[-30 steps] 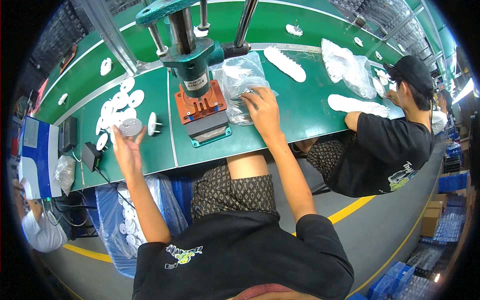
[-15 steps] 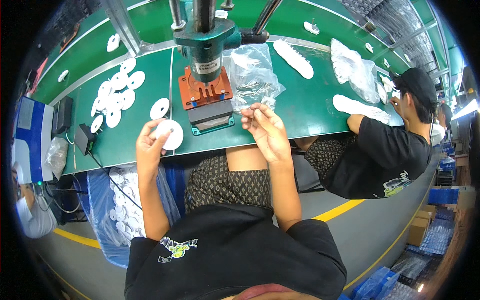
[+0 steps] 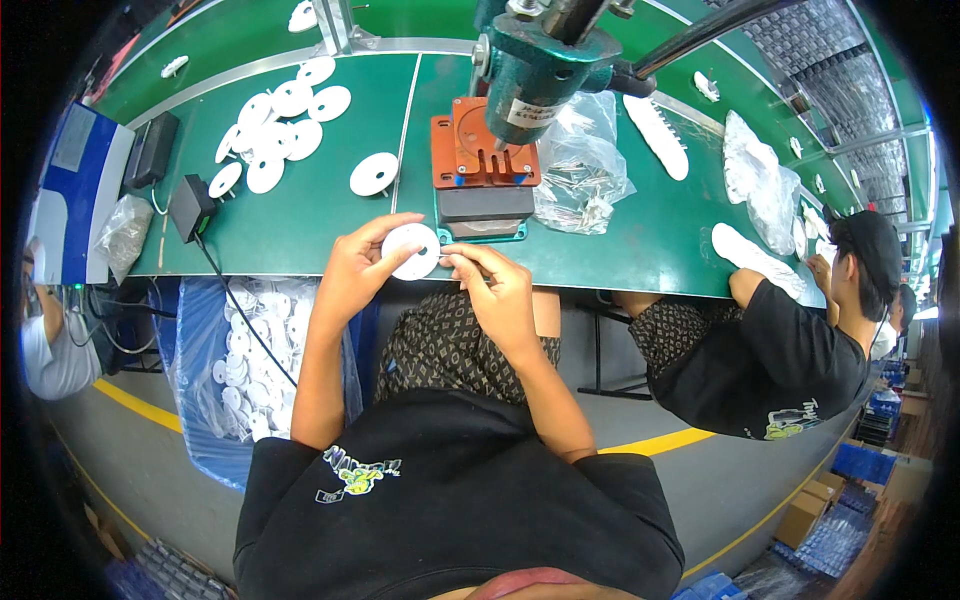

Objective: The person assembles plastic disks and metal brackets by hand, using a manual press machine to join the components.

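My left hand (image 3: 358, 268) grips a white disc (image 3: 402, 260) with a dark central hole, fingers behind and thumb on its near face. My right hand (image 3: 498, 295) pinches a thin metal pin (image 3: 446, 254) between thumb and fingertips, its end at the disc's right rim. Whether the pin sits inside the rim cannot be made out. Both hands are just over the table's front edge. Behind them stands a green bench press (image 3: 550, 75) with an orange fixture plate (image 3: 475, 150) on a dark block (image 3: 485, 205). One loose white disc (image 3: 374, 174) lies left of the fixture.
A pile of white discs (image 3: 265, 172) lies at the left; a clear bag of metal pins (image 3: 590, 185) is right of the press. A blue-lined bin (image 3: 200, 420) of discs stands below. A black adapter (image 3: 190, 208) trails a cable. A co-worker (image 3: 770, 340) sits at the right.
My right hand has come left with the metal pin, from apart to the edge of the disc. The disc remains in my left hand. The whole view has shifted.
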`<state>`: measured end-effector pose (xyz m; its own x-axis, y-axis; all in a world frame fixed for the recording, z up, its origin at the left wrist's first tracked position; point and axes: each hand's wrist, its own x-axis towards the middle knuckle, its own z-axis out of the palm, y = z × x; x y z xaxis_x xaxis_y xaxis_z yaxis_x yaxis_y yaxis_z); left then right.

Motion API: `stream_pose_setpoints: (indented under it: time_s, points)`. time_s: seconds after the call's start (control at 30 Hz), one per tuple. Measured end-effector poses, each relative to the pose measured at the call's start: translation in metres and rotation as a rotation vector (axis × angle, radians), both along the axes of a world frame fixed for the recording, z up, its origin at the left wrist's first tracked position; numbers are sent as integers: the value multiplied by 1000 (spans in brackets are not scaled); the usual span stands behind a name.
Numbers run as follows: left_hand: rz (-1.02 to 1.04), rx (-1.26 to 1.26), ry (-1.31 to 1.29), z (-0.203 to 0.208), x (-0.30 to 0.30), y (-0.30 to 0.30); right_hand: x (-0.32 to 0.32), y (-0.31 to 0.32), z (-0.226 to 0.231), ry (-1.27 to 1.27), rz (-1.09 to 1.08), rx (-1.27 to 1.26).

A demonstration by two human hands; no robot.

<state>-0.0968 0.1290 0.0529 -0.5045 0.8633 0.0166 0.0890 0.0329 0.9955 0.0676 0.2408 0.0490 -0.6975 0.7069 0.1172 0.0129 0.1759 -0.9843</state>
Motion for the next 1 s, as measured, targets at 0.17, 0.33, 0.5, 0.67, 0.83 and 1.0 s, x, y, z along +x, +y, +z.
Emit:
stream_pose_setpoints:
  time_s: [0.17, 0.33, 0.5, 0.67, 0.83, 1.0]
  points:
    - [-1, -11, 1, 3, 0, 2, -3, -1, -7, 25, -45, 63]
    - [4, -14, 38, 2, 0, 1, -4, -5, -5, -13, -105, 329]
    - [5, -30, 89, 12, 3, 6, -8, -4, 9, -121, -37, 920]
    - [-57, -193, 218, 20, -15, 6, -19, -7, 25, -358, 76, 860]
    - [229, -180, 634, 23, -1, 1, 4, 0, 27, -159, -59, 257]
    - [223, -10, 951, 3, 18, -5, 36, 35, -8, -103, -297, 221]
